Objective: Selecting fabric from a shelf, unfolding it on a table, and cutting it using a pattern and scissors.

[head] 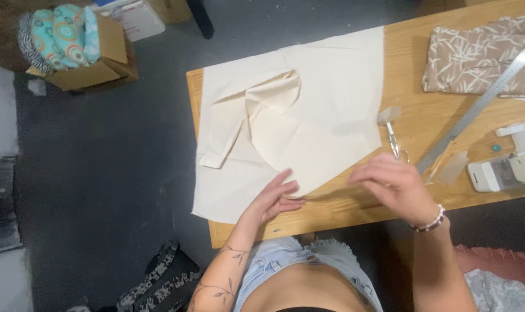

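Note:
A large cream fabric piece (pixel 326 104) lies spread over the left part of the wooden table (pixel 360 205), with a folded-up flap (pixel 274 95) near its middle. My left hand (pixel 277 196) rests flat on the fabric's near edge, fingers apart. My right hand (pixel 392 182) hovers just right of the fabric's lower corner, fingers curled loosely, holding nothing that I can see. Small scissors (pixel 394 141) lie just beyond my right hand.
A metal ruler (pixel 476 107) runs diagonally at the right. Brown patterned fabric (pixel 482 55) sits at the far right corner. A white sewing machine (pixel 505 164) stands at the right edge. A cardboard box of fabrics (pixel 80 49) rests on the dark floor at left.

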